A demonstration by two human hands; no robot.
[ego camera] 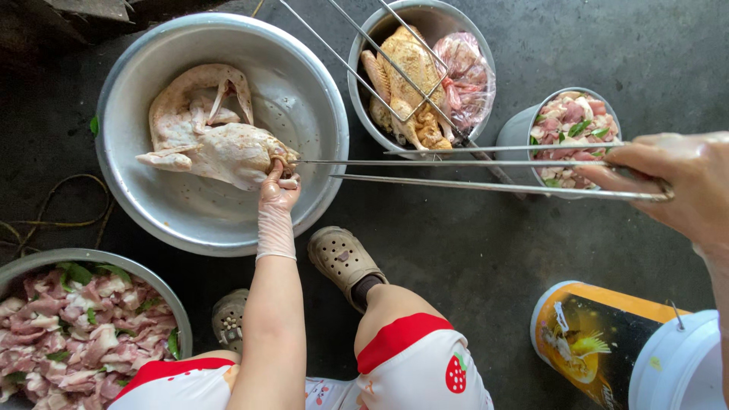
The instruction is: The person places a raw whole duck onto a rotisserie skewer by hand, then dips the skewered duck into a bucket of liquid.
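**Skewer at the bird, not yet through**

While the raw chicken [209, 144] lies on its side in the big metal basin [129, 190] on the floor, the tips of the long metal skewer [471, 163] are only just meeting its tail end, so I'd say the spitting has barely begun. The prongs run across open air from right to left, and almost their whole length is bare; nothing of the bird is threaded on them that I can see.

Some of the work looks done already. In the smaller pot [364, 83] behind, a seasoned, yellowish chicken [406, 76] lies under another wire skewer, with a bag of pinkish meat [467, 76] tucked beside it. A pail of chopped meat with green leaves [573, 125] stands under the prongs, and a wide bowl of chopped meat [68, 334] sits at the person's left knee.

The left hand [279, 190], in a thin clear glove, reaches straight out from the knee, wrist over the basin's rim, fingers pinched at the bird's rear opening where the prong tips arrive. The right hand [668, 182] comes in from the right edge, closed around the skewer's far end, holding it roughly level. The person squats, beige clogs planted between basin and a yellow-and-black bucket [600, 342].
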